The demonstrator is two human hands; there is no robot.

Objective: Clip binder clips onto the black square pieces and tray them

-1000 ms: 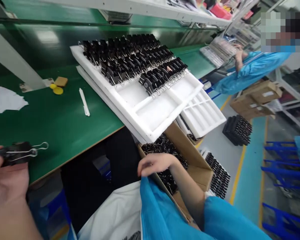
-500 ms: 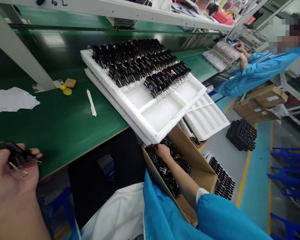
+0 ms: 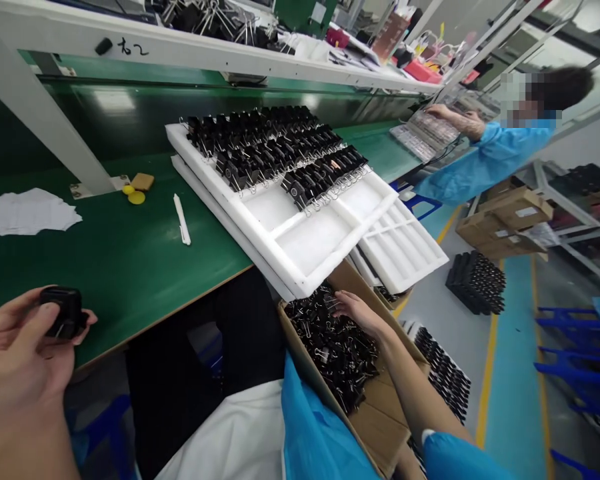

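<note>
1. Hold black block [image 3: 63, 311] steady in left hand [image 3: 27, 353], left of the box [image 3: 380, 421].
2. Work right hand [image 3: 359, 312], half-curled, gently among clips [image 3: 337, 357] inside the box (gripping one or not, cannot tell).
3. Avoid snags.

- A green bench [image 3: 130, 267] is overhung by a white shelf [image 3: 180, 50], joined by a slanting post [image 3: 55, 127].
- Light is reflected in a dark green panel [image 3: 150, 110].
- The grey floor [image 3: 433, 293] is crossed by a blue lane [image 3: 515, 387], edged with yellow lines [image 3: 487, 380].
- Blue stools [image 3: 565, 365] and a rack [image 3: 575, 204] are seen rightward.

Head view, forward-down over hands [image 3: 27, 350]
</note>
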